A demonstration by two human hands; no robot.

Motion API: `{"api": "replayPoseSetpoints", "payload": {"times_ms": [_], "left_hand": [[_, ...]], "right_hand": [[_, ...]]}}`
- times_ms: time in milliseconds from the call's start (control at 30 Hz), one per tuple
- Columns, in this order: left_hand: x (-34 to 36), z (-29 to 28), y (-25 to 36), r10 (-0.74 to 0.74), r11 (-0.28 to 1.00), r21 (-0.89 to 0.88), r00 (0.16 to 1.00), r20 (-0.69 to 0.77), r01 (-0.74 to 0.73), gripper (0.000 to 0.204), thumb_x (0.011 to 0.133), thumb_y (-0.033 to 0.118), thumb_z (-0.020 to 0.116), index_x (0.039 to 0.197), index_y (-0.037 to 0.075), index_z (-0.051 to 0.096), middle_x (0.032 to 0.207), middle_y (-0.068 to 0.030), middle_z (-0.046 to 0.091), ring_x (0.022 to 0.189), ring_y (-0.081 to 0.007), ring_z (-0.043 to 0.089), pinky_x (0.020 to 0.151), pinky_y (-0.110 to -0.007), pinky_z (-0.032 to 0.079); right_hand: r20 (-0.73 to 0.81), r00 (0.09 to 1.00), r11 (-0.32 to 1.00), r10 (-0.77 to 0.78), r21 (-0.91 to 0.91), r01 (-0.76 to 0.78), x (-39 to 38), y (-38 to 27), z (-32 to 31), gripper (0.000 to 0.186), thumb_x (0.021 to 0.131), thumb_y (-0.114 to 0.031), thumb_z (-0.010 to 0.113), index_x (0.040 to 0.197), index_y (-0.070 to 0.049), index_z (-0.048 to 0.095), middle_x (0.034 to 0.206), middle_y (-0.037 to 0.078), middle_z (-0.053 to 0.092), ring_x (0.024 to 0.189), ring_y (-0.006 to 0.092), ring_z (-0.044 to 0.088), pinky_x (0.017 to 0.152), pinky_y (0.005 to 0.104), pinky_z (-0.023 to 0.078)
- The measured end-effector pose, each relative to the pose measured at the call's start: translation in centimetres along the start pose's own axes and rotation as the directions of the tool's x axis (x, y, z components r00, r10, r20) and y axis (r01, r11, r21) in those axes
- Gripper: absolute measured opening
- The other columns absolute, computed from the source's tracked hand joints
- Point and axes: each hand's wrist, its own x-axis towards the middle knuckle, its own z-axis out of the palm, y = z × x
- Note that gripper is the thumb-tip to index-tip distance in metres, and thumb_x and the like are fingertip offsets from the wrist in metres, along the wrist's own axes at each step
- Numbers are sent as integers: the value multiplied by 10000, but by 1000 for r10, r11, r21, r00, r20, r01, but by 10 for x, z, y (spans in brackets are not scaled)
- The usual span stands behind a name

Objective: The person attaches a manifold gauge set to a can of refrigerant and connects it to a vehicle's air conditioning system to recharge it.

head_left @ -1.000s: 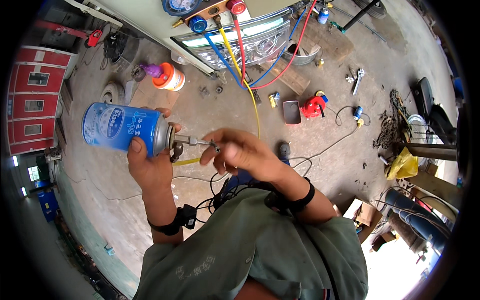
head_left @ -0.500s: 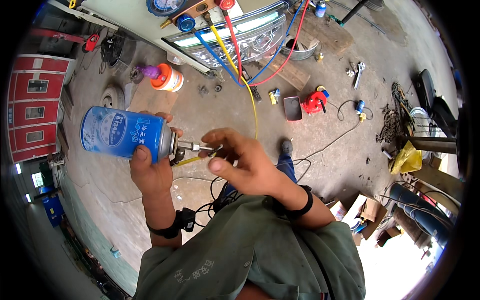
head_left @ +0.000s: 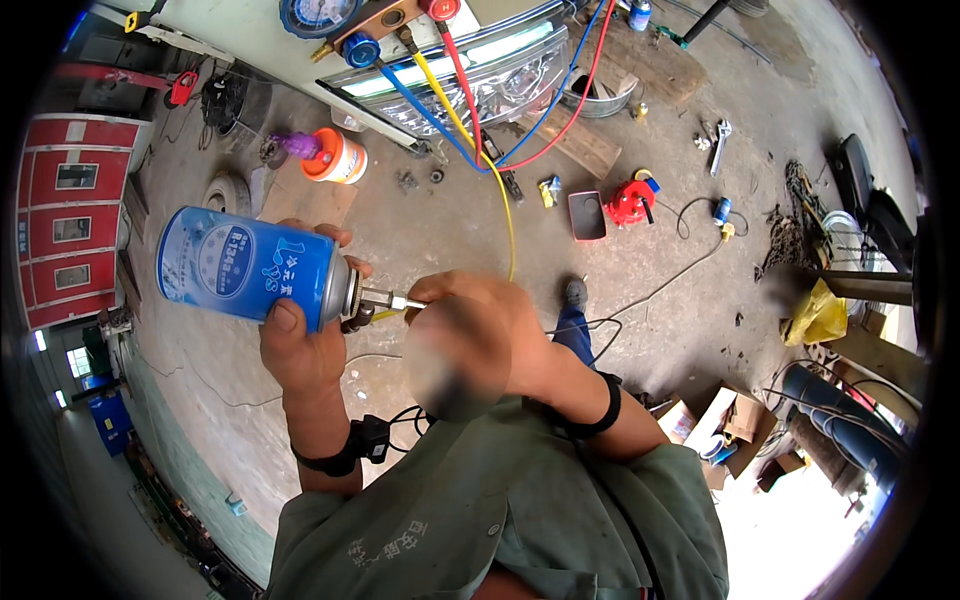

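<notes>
Lying on its side in the air, a blue refrigerant can is gripped by my left hand, thumb across the front and fingers behind. A metal can tap valve sticks out to the right from the can's top. My right hand is closed around the outer end of that valve, its fingertips hiding the handle. A blurred patch covers part of this hand. Below the valve, a short piece of yellow hose shows beside a dark fitting.
Ahead, a manifold gauge set with blue, yellow and red hoses hangs by a vehicle's headlight. On the floor are an orange-and-white bucket, a red pump, a small tray, an adjustable wrench and open cardboard boxes.
My right hand has moved in from beside the valve's end, and its spread fingers have closed on it. The can has shifted slightly left in my left hand.
</notes>
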Motion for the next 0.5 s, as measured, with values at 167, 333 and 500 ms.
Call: {"api": "replayPoseSetpoints", "payload": {"times_ms": [167,333,500], "left_hand": [[1,-5,2,0,999,33,1000,18,-1,783,775,414,766,1291,-50,402,1193,-144,490,1083,-301,569,818,-393,577],[0,-1,6,-17,997,77,999,30,15,780,729,464,788,1269,8,457,1225,-77,465,1150,-319,509,815,-440,557],[0,-4,6,-79,997,22,997,-3,79,791,733,487,774,1274,6,453,1212,-80,461,1149,-321,508,800,-439,560]], "right_hand": [[517,728,125,450,771,-625,-5,-3,-9,330,967,-313,594,971,15,558,819,68,654,609,112,536,485,255,393],[604,667,42,436,727,-685,4,-8,-10,280,958,-249,611,974,26,560,802,46,641,600,88,517,472,247,365],[335,841,518,425,673,-529,-1,-12,-5,274,940,-237,643,979,25,573,793,57,641,583,93,518,478,270,390]]}}
